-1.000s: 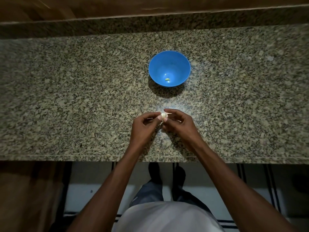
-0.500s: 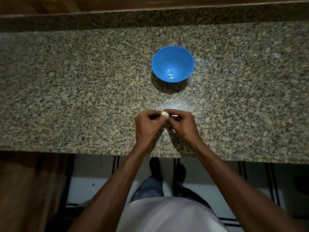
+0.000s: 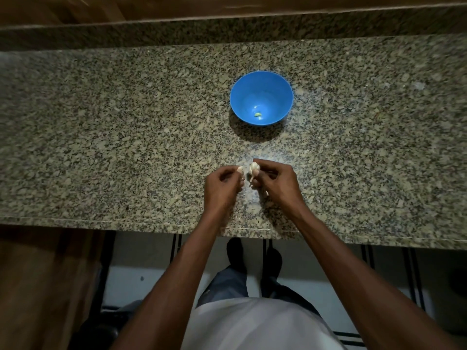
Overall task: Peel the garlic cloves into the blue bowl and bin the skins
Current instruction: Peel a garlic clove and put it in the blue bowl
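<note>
A blue bowl [image 3: 261, 98] stands on the granite counter [image 3: 126, 137], with one small pale peeled clove [image 3: 258, 114] at its bottom. In front of it, above the counter, my right hand [image 3: 275, 183] pinches a white garlic piece [image 3: 254, 169] between thumb and fingers. My left hand [image 3: 222, 188] pinches a smaller pale bit [image 3: 240, 170], a clove or a strip of skin, I cannot tell which. A narrow gap separates the two pieces.
The counter's front edge [image 3: 151, 224] runs just below my wrists. A raised granite backsplash [image 3: 227, 31] closes the far side. Below the edge I see my legs and shoes [image 3: 236, 251] on a light floor. No bin is in view.
Both hands held one garlic piece together before. Now they have drawn slightly apart, each holding its own part. The view has shifted a little.
</note>
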Action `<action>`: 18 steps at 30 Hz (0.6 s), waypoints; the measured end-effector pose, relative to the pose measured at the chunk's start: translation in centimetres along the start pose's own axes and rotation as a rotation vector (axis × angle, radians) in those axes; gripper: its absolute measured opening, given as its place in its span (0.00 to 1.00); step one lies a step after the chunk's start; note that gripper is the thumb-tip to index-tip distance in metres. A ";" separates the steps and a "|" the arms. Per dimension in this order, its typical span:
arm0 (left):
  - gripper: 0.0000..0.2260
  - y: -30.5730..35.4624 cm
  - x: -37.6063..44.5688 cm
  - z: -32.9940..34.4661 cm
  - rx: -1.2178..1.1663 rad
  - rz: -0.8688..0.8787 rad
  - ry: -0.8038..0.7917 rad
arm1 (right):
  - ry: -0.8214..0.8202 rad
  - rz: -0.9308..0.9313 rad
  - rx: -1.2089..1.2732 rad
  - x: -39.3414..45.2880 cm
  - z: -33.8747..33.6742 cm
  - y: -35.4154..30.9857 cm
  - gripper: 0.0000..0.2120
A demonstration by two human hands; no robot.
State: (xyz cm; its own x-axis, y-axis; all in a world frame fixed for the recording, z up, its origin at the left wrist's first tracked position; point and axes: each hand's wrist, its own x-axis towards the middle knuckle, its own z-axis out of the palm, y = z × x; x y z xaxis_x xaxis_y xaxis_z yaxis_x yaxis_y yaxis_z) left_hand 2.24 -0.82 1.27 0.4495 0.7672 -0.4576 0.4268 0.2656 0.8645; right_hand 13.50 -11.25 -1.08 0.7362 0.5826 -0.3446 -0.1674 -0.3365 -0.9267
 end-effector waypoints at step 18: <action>0.15 -0.5 -3.1 0.4 -0.457 -0.200 -0.195 | -0.240 -0.030 0.010 -2.6 -1.9 -1.1 0.10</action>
State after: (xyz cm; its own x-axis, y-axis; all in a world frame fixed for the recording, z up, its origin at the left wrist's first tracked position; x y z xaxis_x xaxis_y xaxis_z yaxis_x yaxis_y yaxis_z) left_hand 0.89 -3.54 2.14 0.5505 0.5640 -0.6154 0.1532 0.6564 0.7387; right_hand 12.95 -13.79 1.15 0.5641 0.7516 -0.3419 -0.1558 -0.3098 -0.9380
